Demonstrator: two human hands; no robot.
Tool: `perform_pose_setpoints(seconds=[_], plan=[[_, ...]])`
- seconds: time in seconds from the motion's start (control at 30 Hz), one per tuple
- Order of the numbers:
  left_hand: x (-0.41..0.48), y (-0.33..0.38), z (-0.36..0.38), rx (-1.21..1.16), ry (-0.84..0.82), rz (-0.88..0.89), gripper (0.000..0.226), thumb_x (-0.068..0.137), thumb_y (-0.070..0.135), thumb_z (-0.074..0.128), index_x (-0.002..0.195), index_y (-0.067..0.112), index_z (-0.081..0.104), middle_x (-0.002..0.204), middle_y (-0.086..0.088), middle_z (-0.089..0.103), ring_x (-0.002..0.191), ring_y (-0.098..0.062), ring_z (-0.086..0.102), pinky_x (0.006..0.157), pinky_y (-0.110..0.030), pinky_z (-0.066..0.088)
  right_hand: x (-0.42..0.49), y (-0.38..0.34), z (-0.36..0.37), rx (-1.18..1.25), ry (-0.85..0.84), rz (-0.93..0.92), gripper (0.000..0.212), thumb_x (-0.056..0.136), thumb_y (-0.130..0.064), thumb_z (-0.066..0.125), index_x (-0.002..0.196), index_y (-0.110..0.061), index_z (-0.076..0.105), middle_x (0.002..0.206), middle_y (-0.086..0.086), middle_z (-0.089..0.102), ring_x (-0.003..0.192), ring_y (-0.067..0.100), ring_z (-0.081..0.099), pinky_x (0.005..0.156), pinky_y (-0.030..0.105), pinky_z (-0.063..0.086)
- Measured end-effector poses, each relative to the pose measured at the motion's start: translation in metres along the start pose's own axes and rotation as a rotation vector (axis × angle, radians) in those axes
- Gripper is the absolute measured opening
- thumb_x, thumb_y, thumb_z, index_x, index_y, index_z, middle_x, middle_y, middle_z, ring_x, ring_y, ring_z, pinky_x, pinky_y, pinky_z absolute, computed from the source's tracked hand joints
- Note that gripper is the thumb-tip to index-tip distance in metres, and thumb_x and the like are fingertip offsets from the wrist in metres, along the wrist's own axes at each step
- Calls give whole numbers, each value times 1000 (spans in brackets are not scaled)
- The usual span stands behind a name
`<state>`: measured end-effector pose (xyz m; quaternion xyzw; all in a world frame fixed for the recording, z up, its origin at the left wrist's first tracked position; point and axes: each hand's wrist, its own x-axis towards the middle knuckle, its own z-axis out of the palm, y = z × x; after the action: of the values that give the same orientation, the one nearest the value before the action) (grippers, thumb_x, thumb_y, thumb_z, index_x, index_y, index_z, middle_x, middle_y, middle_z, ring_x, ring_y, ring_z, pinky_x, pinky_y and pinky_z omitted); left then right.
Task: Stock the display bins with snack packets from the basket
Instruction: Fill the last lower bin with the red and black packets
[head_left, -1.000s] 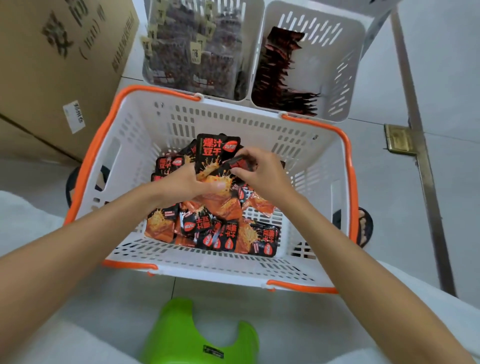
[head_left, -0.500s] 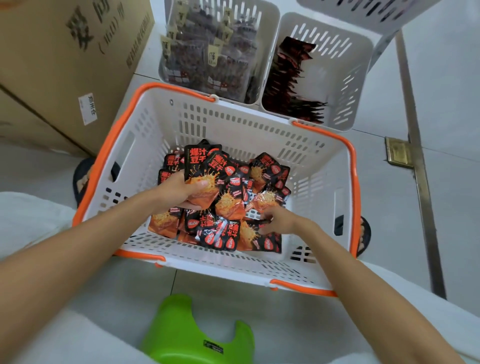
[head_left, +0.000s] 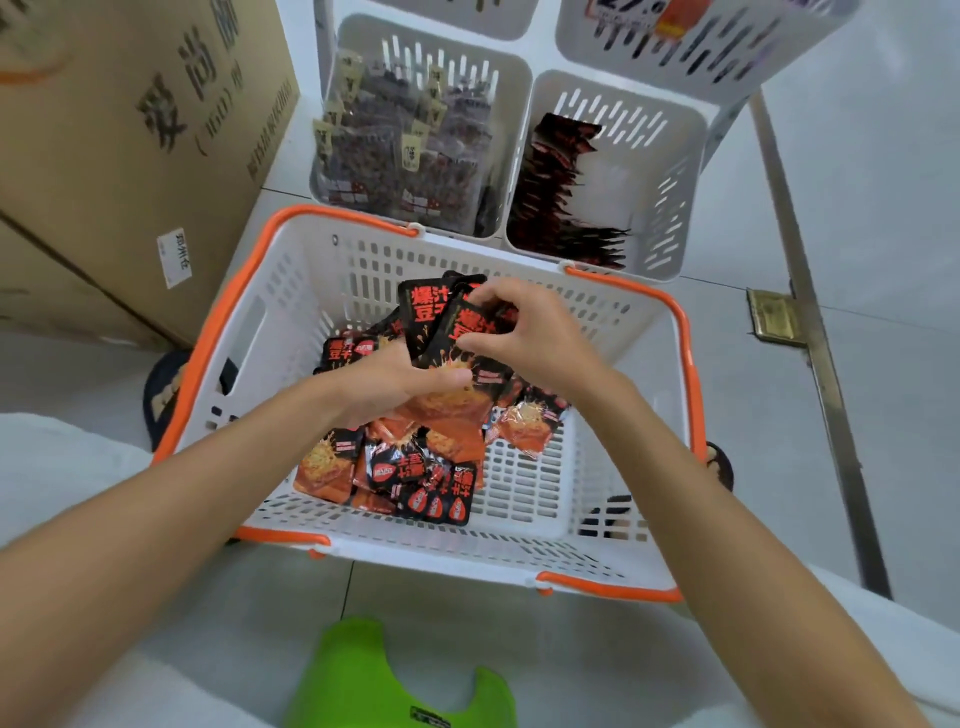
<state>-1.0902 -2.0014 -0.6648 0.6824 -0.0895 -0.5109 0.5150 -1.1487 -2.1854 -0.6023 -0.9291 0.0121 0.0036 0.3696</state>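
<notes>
I see a pale floor (head_left: 857, 208), a cardboard box (head_left: 130, 130) at left, display bins (head_left: 675, 171) ahead. Over the basket (head_left: 687, 364), my left hand (head_left: 395, 379) grips a fan of snack packets (head_left: 428, 317); my right hand (head_left: 530, 332) pinches the front one.

A white slotted basket (head_left: 467, 556) with an orange rim stood on the floor, with black-and-orange snack packets (head_left: 410, 478) heaped loosely toward its left side. A bunch (head_left: 431, 317) of the same packets stood upright above the heap, gripped by the left hand (head_left: 384, 379) and pinched by the right hand (head_left: 524, 332). Just behind the basket, the left bin (head_left: 441, 57) was packed with dark, beige-labelled packets; the right bin (head_left: 670, 171) held a row of red-black packets along its left wall.
</notes>
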Motion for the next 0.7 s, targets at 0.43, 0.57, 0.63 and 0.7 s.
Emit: perform_pose_setpoints(seconds=[0.43,0.57,0.63,0.7], plan=[[-3,19,34,124,193,413,47,82,23,80,113,46,54,107,26,65,95,18,59,74,-2,45,-7,7,26,741,90,270,84,74,-44,81,143,-38,33,122,-20,63,115,1,61,88,21,53],[-2,33,36,203,209,486,59,85,21,76,138,19,50,126,13,60,117,0,55,91,-12,46,-4,-13,17,441,329,152,120,62,-59,83,149,-54,1,161,-21,5,141,-3,18,102,19,24],[-3,39,44,185,189,529,59,88,13,73,141,15,47,118,18,59,111,2,56,80,-5,47,-1,-17,17,278,416,49,109,65,-55,83,149,-53,14,160,-20,-2,144,1,11,100,15,17],[-2,42,47,200,182,559,61,87,15,74,140,24,45,119,20,59,112,3,57,85,-7,48,-1,-17,16,269,484,92,73,72,-48,80,136,-47,44,159,-13,10,138,4,22,96,4,20]])
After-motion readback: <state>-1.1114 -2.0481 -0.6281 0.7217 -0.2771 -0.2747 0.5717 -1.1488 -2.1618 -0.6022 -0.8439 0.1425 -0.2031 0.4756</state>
